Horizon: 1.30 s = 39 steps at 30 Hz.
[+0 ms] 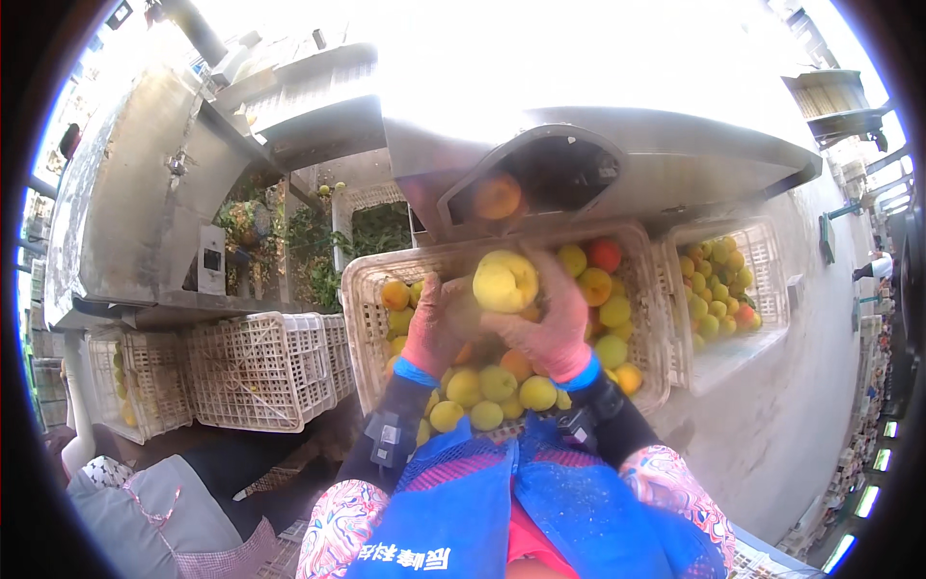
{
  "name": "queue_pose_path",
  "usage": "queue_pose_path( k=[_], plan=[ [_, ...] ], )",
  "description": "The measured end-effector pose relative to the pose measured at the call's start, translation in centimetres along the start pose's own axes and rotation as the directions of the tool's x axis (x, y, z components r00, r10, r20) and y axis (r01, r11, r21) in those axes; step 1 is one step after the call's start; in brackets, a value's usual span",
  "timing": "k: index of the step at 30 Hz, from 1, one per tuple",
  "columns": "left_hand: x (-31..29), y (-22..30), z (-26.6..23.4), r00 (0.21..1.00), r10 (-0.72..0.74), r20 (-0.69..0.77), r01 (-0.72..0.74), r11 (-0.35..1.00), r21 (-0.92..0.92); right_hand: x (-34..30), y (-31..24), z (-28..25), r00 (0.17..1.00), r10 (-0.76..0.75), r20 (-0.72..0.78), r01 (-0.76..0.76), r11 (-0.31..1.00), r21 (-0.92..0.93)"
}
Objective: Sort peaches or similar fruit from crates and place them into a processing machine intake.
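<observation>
A yellow peach (504, 281) is held above a crate, between the thumb and fingers of my right hand (555, 323). My left hand (434, 326) is close on the peach's left side, thumb raised and apart from the fingers; those fingers are blurred, and I cannot tell whether they touch it. Both hands look pinkish and gloved, with blue bands at the wrists. Below them, the pale plastic crate (361, 307) holds many yellow, green and reddish peaches (498, 383). Beyond it, an orange peach (498, 196) shows at the dark opening (564, 174) of a metal machine.
To the right, a second crate (775, 261) of peaches adjoins mine. Stacked pale crates (253, 372) are at the left, below a metal chute (125, 183). A seated person in grey (188, 511) occupies the lower left. Leafy plants (318, 251) grow behind a frame.
</observation>
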State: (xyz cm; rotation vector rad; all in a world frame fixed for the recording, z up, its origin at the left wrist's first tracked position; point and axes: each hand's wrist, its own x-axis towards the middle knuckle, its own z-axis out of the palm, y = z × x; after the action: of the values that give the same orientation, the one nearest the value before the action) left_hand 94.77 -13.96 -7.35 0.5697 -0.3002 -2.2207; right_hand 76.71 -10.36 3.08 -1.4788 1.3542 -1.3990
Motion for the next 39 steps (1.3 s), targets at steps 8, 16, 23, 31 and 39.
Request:
queue_pose_path(
  k=[8, 16, 23, 31, 39],
  plan=[
    [-2.8, 0.5, 5.3, 0.998, 0.003, 0.059, 0.004, 0.992, -0.123, 5.8, -3.2, -2.2, 0.951, -0.021, 0.309, 0.08, 0.98, -0.18],
    [-3.4, -0.5, 2.7, 0.991, 0.088, -0.099, -0.083, 0.995, 0.054, 10.1, 2.4, 3.2, 0.968, -0.228, -0.108, 0.071, 0.657, -0.751],
    [-3.9, -0.5, 1.2, 0.977, 0.078, -0.2, -0.076, 0.997, 0.018, 12.9, 4.4, -1.5, 0.947, 0.047, 0.319, 0.213, 0.652, -0.728],
    [-3.7, -1.8, -1.5, 0.958, 0.18, -0.223, -0.153, 0.98, 0.129, 11.4, 4.4, 0.2, 0.931, -0.348, 0.112, 0.34, 0.712, -0.614],
    [-2.7, -0.5, 0.5, 0.994, 0.094, -0.06, -0.102, 0.983, -0.154, 10.5, 6.6, 2.5, 0.836, -0.548, 0.013, 0.267, 0.386, -0.883]
  ],
)
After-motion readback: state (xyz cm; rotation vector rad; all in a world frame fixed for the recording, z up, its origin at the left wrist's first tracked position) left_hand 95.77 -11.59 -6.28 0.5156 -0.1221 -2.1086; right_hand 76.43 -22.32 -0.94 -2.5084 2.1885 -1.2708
